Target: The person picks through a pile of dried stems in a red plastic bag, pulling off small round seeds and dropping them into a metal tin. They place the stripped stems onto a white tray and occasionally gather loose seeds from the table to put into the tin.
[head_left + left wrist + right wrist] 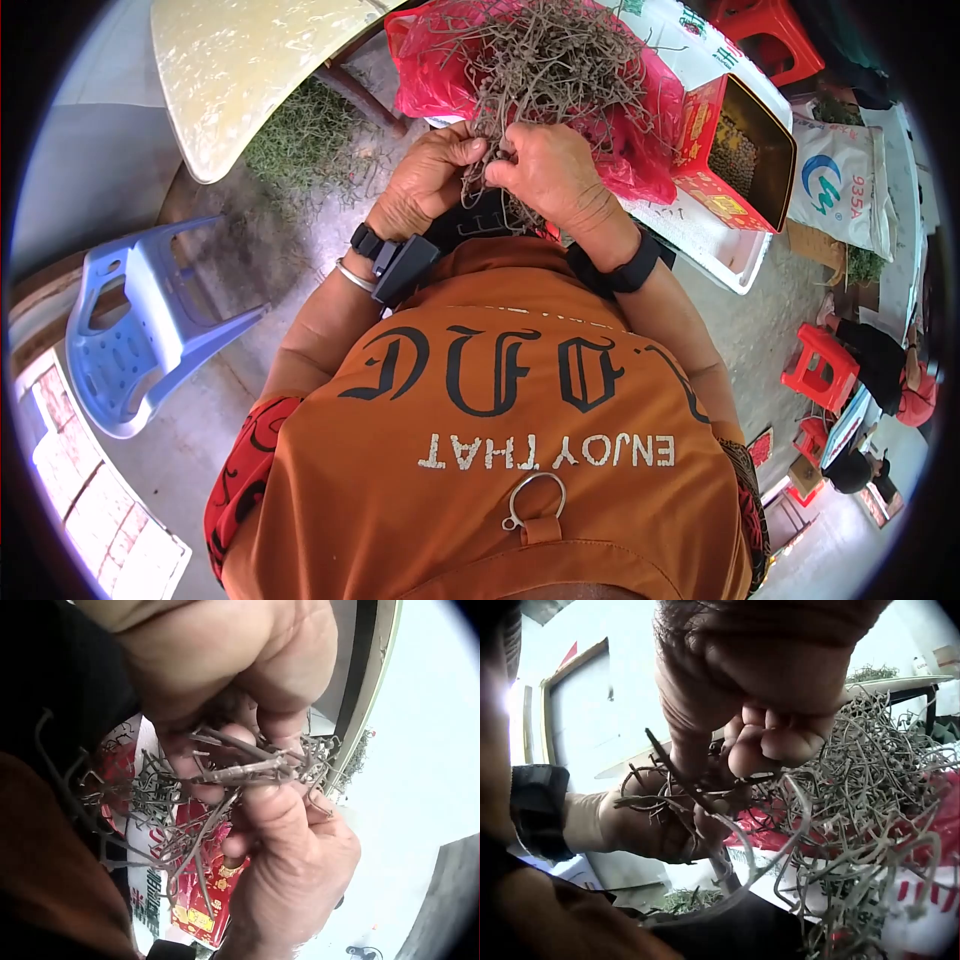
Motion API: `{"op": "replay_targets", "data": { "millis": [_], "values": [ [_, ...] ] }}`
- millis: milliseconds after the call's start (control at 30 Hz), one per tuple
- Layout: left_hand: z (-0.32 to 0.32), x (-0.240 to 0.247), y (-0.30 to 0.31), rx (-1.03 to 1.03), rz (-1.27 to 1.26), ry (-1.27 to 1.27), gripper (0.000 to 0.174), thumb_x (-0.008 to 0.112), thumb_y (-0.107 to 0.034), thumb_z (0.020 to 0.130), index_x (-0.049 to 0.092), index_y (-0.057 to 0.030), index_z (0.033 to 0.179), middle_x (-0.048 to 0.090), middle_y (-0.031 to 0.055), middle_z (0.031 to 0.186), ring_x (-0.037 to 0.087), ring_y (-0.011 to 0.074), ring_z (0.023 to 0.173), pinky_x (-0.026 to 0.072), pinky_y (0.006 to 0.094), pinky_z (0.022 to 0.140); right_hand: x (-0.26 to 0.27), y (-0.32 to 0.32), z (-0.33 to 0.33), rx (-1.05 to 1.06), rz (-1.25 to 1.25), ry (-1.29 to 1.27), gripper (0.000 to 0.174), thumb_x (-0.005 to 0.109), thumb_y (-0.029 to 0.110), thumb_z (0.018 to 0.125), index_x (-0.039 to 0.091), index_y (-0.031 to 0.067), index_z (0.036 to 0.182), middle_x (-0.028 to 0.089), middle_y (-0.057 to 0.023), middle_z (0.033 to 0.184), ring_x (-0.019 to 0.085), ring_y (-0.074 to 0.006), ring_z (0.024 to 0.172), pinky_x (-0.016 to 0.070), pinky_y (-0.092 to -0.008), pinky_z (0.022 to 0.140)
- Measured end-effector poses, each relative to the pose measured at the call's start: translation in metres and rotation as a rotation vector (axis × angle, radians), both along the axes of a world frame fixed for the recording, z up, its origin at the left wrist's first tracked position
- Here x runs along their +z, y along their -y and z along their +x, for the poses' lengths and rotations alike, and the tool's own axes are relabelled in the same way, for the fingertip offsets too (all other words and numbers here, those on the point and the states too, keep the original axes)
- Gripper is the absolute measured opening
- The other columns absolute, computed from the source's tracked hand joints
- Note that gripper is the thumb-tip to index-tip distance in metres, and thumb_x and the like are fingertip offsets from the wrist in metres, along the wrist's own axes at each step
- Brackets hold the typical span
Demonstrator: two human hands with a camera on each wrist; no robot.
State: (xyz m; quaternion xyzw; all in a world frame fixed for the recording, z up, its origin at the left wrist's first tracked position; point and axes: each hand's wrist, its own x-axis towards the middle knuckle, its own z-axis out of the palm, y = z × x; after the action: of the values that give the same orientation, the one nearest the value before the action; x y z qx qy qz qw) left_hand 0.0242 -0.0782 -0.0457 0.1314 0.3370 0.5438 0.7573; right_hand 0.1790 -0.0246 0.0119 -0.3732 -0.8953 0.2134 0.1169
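Dry, twisted brown stems [560, 65] lie heaped on a pink plastic bag [430, 65] in the head view. Just below the heap, the left hand [428, 175] and right hand [552, 172] meet, both pinching a small bunch of the stems. In the left wrist view the bunch [240, 771] runs between the left hand [225, 652] above and the right hand [292, 862] below, their fingertips close together. The right wrist view shows thin hooked stems [660, 799] sticking out from between the right hand [742, 682] and left hand [641, 825].
Right of the heap stands a red box [705, 150] with a gold inside, on a white foam tray [735, 262]. A pale table [250, 70] is at upper left, green stems [305, 140] on the floor beneath, and a blue plastic chair [140, 320] at left. People and red stools are far right.
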Motion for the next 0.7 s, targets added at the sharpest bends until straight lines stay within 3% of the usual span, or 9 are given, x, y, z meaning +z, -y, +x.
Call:
{"op": "replay_targets", "data": {
  "millis": [167, 267, 400, 567, 667, 700],
  "values": [
    [0.001, 0.000, -0.003, 0.014, -0.014, 0.007, 0.022, 0.057, -0.012, 0.084, 0.054, 0.0028, 0.099, 0.062, 0.0068, 0.085, 0.061, 0.0155, 0.074, 0.0525, 0.0271, 0.061, -0.020, -0.011, 0.011, 0.027, -0.257, -0.249, 0.023, 0.063, 0.025, 0.069, 0.060, 0.0017, 0.068, 0.060, -0.0152, 0.065, 0.060, -0.0308, 0.062, 0.0473, -0.0392, 0.058],
    [-0.012, -0.010, -0.001, -0.039, 0.005, 0.038, 0.017, 0.056, -0.013, 0.086, 0.054, 0.0021, 0.094, 0.061, 0.0072, 0.081, 0.061, 0.0160, 0.074, 0.0522, 0.0279, 0.058, -0.013, -0.014, 0.021, -0.064, -0.740, -0.533, 0.012, 0.060, 0.012, 0.074, 0.058, -0.0004, 0.072, 0.058, -0.0063, 0.060, 0.055, -0.0118, 0.053, 0.0463, -0.0265, 0.052],
    [-0.009, -0.012, 0.001, -0.013, 0.014, 0.021, 0.016, 0.056, -0.012, 0.086, 0.053, 0.0021, 0.093, 0.061, 0.0077, 0.079, 0.061, 0.0162, 0.075, 0.0515, 0.0267, 0.060, -0.011, -0.018, 0.026, -0.067, -0.719, -0.498, 0.013, 0.063, 0.011, 0.075, 0.059, -0.0010, 0.073, 0.056, -0.0042, 0.059, 0.050, -0.0066, 0.054, 0.0448, -0.0235, 0.052],
    [0.006, 0.001, -0.006, 0.051, 0.025, -0.029, 0.015, 0.054, -0.005, 0.086, 0.052, 0.0007, 0.100, 0.059, 0.0070, 0.082, 0.059, 0.0156, 0.071, 0.0522, 0.0290, 0.059, -0.003, -0.010, 0.015, -0.023, -0.412, -0.249, 0.018, 0.067, 0.015, 0.071, 0.058, -0.0005, 0.074, 0.058, -0.0081, 0.061, 0.055, -0.0144, 0.055, 0.0461, -0.0284, 0.053],
    [0.015, 0.016, -0.010, 0.055, 0.015, -0.318, 0.016, 0.055, -0.001, 0.084, 0.053, 0.0004, 0.099, 0.059, 0.0063, 0.081, 0.058, 0.0140, 0.070, 0.0515, 0.0273, 0.059, -0.006, -0.009, 0.011, -0.063, -0.119, -0.141, 0.031, 0.068, 0.031, 0.065, 0.059, 0.0017, 0.071, 0.059, -0.0147, 0.063, 0.059, -0.0319, 0.062, 0.0476, -0.0394, 0.059],
    [0.014, 0.015, -0.010, 0.055, 0.014, -0.319, 0.016, 0.055, -0.001, 0.084, 0.053, 0.0004, 0.099, 0.059, 0.0063, 0.081, 0.058, 0.0140, 0.070, 0.0515, 0.0273, 0.059, -0.007, -0.009, 0.010, -0.063, -0.121, -0.142, 0.031, 0.068, 0.031, 0.065, 0.059, 0.0017, 0.071, 0.059, -0.0147, 0.063, 0.059, -0.0319, 0.062, 0.0476, -0.0394, 0.059]
  ]
}}
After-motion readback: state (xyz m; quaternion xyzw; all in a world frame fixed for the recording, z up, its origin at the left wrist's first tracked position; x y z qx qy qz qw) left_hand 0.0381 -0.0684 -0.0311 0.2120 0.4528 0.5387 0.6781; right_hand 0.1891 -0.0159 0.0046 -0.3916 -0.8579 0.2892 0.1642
